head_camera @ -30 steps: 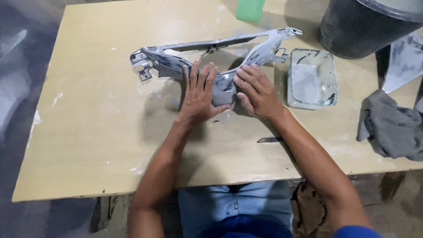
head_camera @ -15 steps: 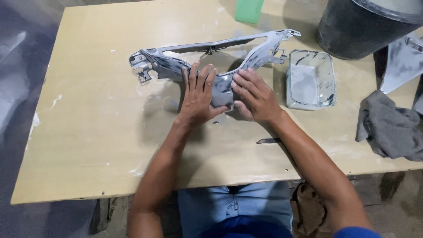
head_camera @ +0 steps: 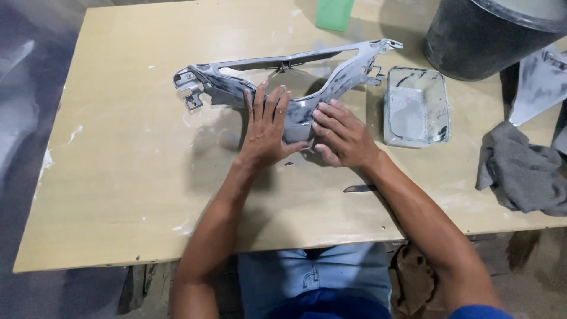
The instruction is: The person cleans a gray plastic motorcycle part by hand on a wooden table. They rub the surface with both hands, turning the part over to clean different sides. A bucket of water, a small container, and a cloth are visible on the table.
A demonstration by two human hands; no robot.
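Little has shifted since a second ago: both hands stay pressed on the grey plastic frame panel (head_camera: pixel 295 82); the left hand (head_camera: pixel 266 130) lies flat with fingers spread on its lower middle, the right hand (head_camera: pixel 342 139) just beside it, fingertips bent onto the same part, neither closed around it. Right of the right hand sits a shallow tray (head_camera: pixel 416 106) on the table (head_camera: pixel 118 177); farther right lies a grey rag (head_camera: pixel 522 171).

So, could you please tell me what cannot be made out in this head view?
- Middle of the grey plastic frame: covered by the left hand and right hand.
- Dark bucket: cut off by the top edge.
- Green block: cut off at the top.
- Grey panel: runs past the right edge.
- What lies in the clear tray: unclear behind white smears.
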